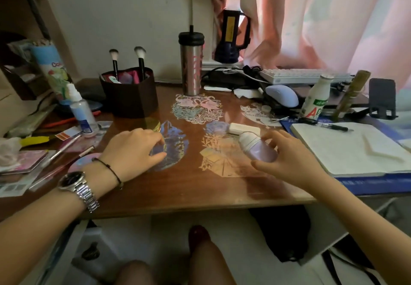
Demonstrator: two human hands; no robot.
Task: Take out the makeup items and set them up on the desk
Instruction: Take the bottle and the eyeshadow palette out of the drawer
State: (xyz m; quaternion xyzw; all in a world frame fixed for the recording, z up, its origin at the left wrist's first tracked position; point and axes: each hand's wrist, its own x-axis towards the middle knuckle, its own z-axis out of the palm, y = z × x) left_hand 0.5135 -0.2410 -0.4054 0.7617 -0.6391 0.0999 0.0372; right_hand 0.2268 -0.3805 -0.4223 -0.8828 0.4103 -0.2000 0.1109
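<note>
My right hand (289, 160) grips a lilac bottle with a white cap (259, 149), tilted to the left just over the desk (189, 186). My left hand (133, 149) lies curled on the desk, its fingers and thumb pinching a small lilac item with a gold edge (160, 148) that is mostly hidden. Just behind that hand sits a gold-lidded jar (153, 124). A dark brown makeup bag (131, 100) stands open at the back left, with two brushes (140, 62) sticking up out of it. A white flat case (243, 128) lies beyond the bottle.
A steel tumbler (191, 66) stands at the back centre. A clear dropper bottle (81, 109), pens and cards crowd the left edge. On the right are an open notebook (347, 149), a white drink bottle (314, 100), a mouse (282, 95) and a keyboard (304, 76). Paper-cut stickers cover the desk's middle.
</note>
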